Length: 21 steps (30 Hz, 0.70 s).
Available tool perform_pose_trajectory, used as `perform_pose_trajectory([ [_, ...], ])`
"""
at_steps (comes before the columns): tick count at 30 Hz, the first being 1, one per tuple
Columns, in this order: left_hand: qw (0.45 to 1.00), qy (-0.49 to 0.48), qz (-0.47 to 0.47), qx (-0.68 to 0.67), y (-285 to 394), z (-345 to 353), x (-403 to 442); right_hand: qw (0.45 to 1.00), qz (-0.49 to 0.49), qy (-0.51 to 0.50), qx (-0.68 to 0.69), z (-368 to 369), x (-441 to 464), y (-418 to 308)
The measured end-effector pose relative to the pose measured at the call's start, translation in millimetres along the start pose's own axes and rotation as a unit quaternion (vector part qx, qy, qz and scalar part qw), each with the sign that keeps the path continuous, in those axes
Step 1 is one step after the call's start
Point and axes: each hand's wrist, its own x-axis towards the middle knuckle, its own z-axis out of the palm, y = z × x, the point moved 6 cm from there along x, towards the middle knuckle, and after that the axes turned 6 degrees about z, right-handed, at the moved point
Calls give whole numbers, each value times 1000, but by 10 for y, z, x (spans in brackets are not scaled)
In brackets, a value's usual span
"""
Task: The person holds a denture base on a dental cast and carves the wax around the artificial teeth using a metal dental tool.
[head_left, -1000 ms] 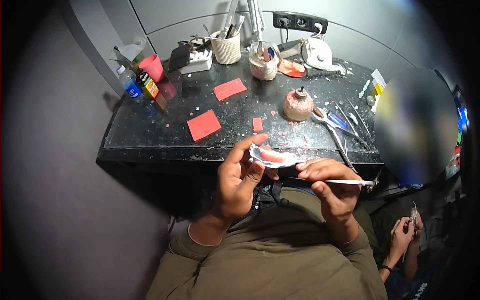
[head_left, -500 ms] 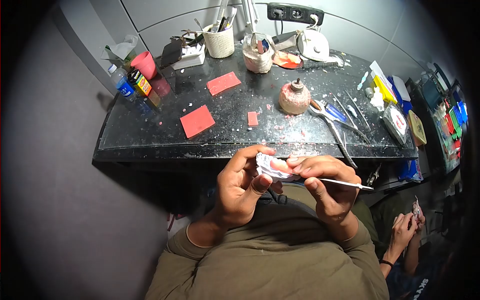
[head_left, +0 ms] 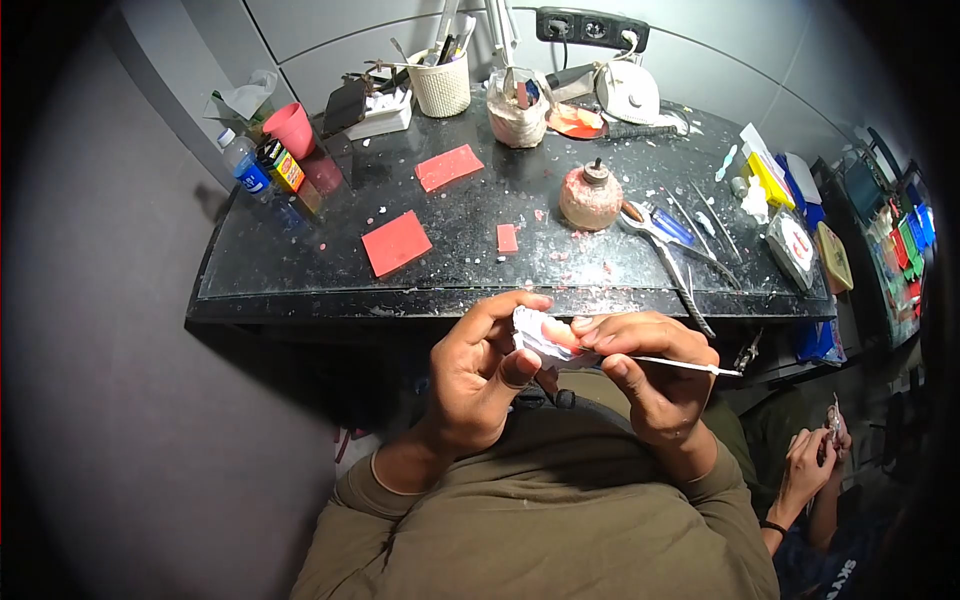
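Observation:
My left hand (head_left: 472, 378) grips a white plaster dental cast (head_left: 532, 344) between thumb and fingers, in front of the table's near edge. Pinkish wax (head_left: 561, 335) covers part of the cast's face. In my right hand (head_left: 658, 372) is a thin, pale wax carving tool (head_left: 682, 364), pinched between thumb and fingers. Its handle points right; the working tip meets the cast near the wax, partly covered by my fingers. My right fingertips rest against the cast's right side.
Red wax sheets (head_left: 397, 244) lie on the black table (head_left: 300, 262), near a spirit burner (head_left: 590, 197) and metal hand tools (head_left: 668, 250). A bottle (head_left: 243, 165) and pink cup (head_left: 289, 129) stand left. At lower right, another person's hands (head_left: 808, 462) hold a small object.
The cast has tilted slightly in my left hand, and the tool has shifted a little left and down with my right fingers. Both hands keep their hold.

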Motion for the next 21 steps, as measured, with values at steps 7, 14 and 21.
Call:
perform_pose_trajectory([
  [7, 1000, -14, 4, -27, 9, 11, -3, 1000, 16, -7, 6, 6, 3, 1],
  [14, 1000, 4, 12, -18, -36, 9, -23, 996, 40, -21, 81, 36, -11, 103],
  [21, 999, 12, 33, 15, -34, 32, -8, 913, 226, 33, 339, 29, -104, 355],
])
